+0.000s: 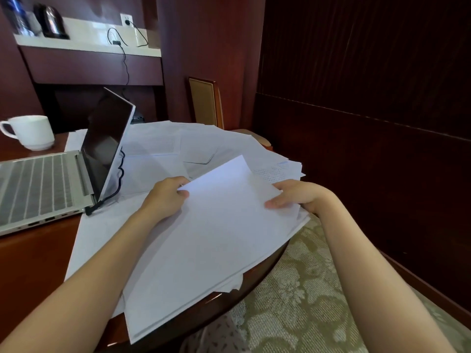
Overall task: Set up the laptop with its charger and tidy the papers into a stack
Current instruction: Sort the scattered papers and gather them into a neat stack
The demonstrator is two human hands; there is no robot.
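Wooden table (38, 250) | left hand (165, 197), right hand (293, 196) grip papers (216, 238)

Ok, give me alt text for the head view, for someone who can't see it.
The left hand and right hand grip a sheaf of white papers over a wooden table, with more loose sheets spread behind. An open laptop and black cable sit to the left.

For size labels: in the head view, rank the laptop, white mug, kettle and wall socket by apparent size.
1. laptop
2. white mug and kettle: about alike, and the kettle is farther away, so not ranked
3. wall socket
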